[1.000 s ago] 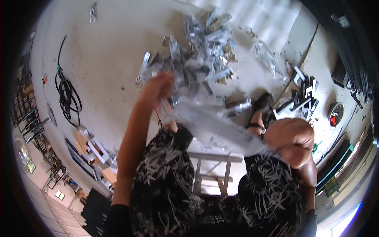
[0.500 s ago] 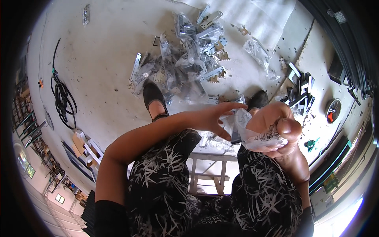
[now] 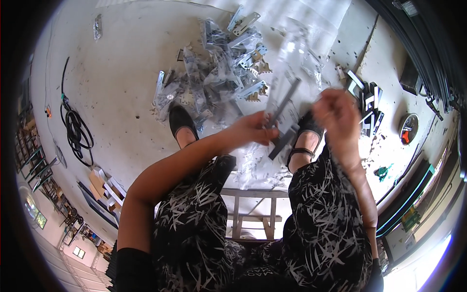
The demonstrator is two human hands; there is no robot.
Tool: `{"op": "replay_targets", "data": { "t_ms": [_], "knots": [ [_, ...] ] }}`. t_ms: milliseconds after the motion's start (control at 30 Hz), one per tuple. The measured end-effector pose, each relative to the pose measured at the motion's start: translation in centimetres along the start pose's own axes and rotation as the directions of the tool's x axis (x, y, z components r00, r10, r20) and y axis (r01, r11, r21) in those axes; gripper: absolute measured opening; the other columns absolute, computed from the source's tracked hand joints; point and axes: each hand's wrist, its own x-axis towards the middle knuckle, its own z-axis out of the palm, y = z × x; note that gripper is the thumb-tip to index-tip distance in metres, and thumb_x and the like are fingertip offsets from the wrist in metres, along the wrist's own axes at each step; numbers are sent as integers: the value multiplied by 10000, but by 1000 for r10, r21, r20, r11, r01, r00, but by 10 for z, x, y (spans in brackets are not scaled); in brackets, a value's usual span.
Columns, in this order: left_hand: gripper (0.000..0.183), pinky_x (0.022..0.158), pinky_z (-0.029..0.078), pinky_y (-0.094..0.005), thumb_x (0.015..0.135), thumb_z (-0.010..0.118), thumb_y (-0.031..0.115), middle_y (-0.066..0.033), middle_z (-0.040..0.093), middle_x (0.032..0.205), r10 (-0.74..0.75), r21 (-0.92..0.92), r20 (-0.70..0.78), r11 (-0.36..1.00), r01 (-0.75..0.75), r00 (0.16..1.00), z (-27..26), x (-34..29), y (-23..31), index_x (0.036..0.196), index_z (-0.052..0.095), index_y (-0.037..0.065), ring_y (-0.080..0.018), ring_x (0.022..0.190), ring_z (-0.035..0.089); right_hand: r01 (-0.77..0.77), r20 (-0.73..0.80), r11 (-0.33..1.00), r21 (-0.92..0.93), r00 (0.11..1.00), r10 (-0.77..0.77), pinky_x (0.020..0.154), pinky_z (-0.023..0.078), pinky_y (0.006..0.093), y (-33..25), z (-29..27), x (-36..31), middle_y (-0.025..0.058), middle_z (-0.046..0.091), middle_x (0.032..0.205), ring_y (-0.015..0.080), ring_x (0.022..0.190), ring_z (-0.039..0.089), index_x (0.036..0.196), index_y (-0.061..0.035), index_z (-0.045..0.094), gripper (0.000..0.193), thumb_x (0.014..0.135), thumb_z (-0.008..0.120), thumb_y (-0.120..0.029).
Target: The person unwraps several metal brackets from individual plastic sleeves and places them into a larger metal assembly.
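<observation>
My left hand is closed at the fingertips on a dark grey angled metal bracket, held above the floor between my feet. Its long arm tilts up to the right, and a shorter piece hangs below. Over to the right, my right hand is raised and smeared by motion, so its fingers cannot be read. Beyond both hands, a blurred clear plastic bag shows in front of the floor. To the left of it lies a heap of bagged metal parts, with silvery slotted plates and toothed pieces sticking out.
Dark metal brackets are piled beyond my right foot, near a round container with something orange inside. A coiled black cable lies at the left. Wooden and white pieces sit nearer. Long dark bars line the far right.
The white plastic bag has left my right hand, which moved up and away, blurring. My left hand now grips the dark bracket. The view has shifted slightly.
</observation>
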Motion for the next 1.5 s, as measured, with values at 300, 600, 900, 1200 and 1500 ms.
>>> {"op": "replay_targets", "data": {
  "t_ms": [300, 600, 900, 1200, 1500],
  "knots": [
    [364, 878, 487, -352, 967, 441, 330, -73, 564, 1052, 52, -225, -125, 971, -79, 991, 3, -8, 13, 1155, 508, 26, -175, 977, 574, -145, 306, 979, -142, 934, 183, 625, 503, 317, 19, 12, -13, 129, 650, 807, 238, 711, 654, 994, -23, 561, 313, 789, 686, -223],
    [376, 742, 471, -378, 870, 523, 372, -107, 660, 885, -373, 903, 290, 413, -122, 881, -3, 0, -82, 1008, 613, 34, -246, 818, 625, -153, -423, 975, 163, 882, 209, 573, 531, 248, 150, -145, 8, 94, 599, 896, 141, 750, 601, 1099, -60, 547, 292, 881, 598, -248],
    [321, 695, 474, -431, 808, 621, 329, -144, 613, 865, 136, 997, 21, 66, -30, 991, 0, 4, -51, 862, 555, 20, -322, 830, 609, -517, -617, 745, -422, 766, 181, 673, 520, 314, 194, -215, 3, 110, 607, 992, 194, 844, 614, 1155, -37, 550, 433, 849, 621, -336],
    [276, 682, 483, -418, 708, 702, 225, -150, 615, 847, 151, 984, -157, 109, 141, 976, -31, 7, -90, 870, 579, 38, -338, 813, 605, 403, 382, 630, -664, 907, -178, 872, 464, 357, 117, -4, -7, 51, 558, 1172, 245, 1055, 547, 1153, -160, 573, 464, 710, 709, -181],
    [107, 708, 455, -345, 771, 602, 102, -81, 566, 798, 137, 743, -109, 669, -11, 985, -42, -3, -73, 840, 536, 53, -199, 824, 588, 575, 655, 381, -724, 747, 118, 868, 424, 372, 127, 39, 5, 102, 566, 998, 265, 1029, 523, 1004, -87, 594, 248, 760, 563, -120]
  ]
}}
